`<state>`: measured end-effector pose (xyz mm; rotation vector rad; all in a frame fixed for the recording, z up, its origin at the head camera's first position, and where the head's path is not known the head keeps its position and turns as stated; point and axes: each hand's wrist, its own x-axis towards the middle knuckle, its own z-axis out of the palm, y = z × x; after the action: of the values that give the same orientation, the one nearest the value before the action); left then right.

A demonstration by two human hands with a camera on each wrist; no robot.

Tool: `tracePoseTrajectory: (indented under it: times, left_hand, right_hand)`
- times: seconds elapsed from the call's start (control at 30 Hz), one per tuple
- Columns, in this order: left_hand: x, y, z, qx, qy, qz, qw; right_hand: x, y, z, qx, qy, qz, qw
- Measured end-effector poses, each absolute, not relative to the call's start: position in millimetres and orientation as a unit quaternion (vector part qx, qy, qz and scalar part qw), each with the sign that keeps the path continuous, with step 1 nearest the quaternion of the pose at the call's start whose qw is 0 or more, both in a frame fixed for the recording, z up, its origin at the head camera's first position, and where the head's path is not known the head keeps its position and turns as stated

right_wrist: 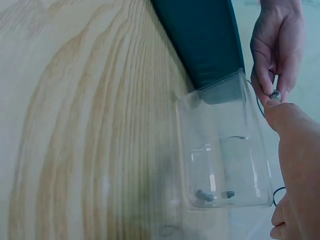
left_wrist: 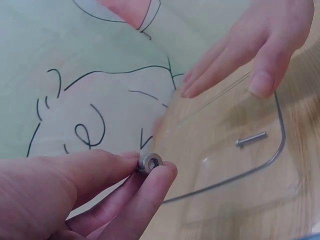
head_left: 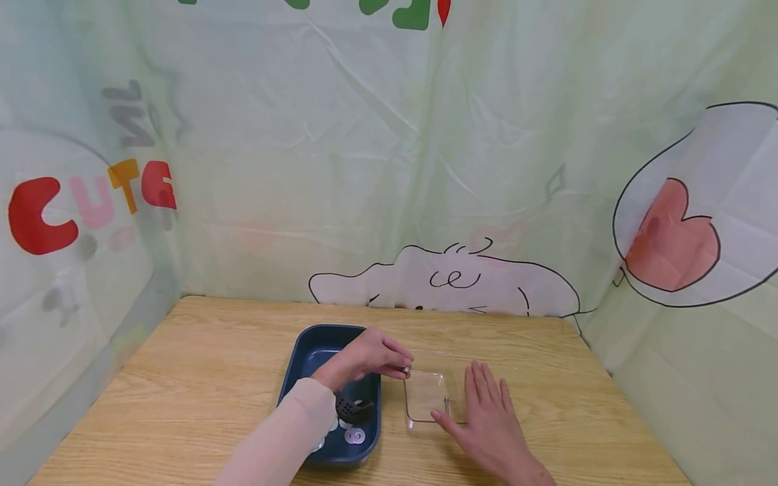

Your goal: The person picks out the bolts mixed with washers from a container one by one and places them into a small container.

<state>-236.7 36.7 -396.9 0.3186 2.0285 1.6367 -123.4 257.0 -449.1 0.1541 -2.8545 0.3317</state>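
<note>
My left hand (head_left: pixel 378 356) pinches a metal socket-head screw (left_wrist: pixel 149 163) between thumb and fingertips; its hex recess faces the left wrist camera, and its shank is hidden. This hand is above the gap between the blue tray (head_left: pixel 378 422) and a clear plastic box (head_left: pixel 408 405). Inside the box lies a small screw (left_wrist: pixel 251 139); the right wrist view shows two small metal pieces (right_wrist: pixel 204 195) at its bottom. My right hand (head_left: pixel 494 425) spreads straight fingers beside the box's right side, thumb near the rim. Whether the thumb touches it, I cannot tell.
Within the tray, partly under the left forearm, are several silver washers (head_left: pixel 355 436) and a black perforated piece (head_left: pixel 352 409). A wood-grain table (head_left: pixel 200 378) carries everything. Printed curtains (head_left: pixel 292 169) hang behind the table and along both sides.
</note>
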Motion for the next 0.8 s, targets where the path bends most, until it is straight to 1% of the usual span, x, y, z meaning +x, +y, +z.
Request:
tracePoseTrajectory:
  times: [0.37,0.53,0.8]
  left_hand:
    - [-232.7,57.5,-401.0,0.118,0.736,0.610,0.268]
    - [-229.9,67.4,-402.2,0.109,0.740,0.607,0.267]
    - [-223.1,80.2,-402.6,0.129,0.768,0.571,0.260]
  right_hand:
    - [-125.0,256.1,-456.1,0.046,-0.986,0.117,0.110]
    - [-125.1,256.3,-455.6,0.041,-0.987,0.120,0.099]
    - [-124.2,256.7,-454.0,0.039,-0.989,0.112,0.091]
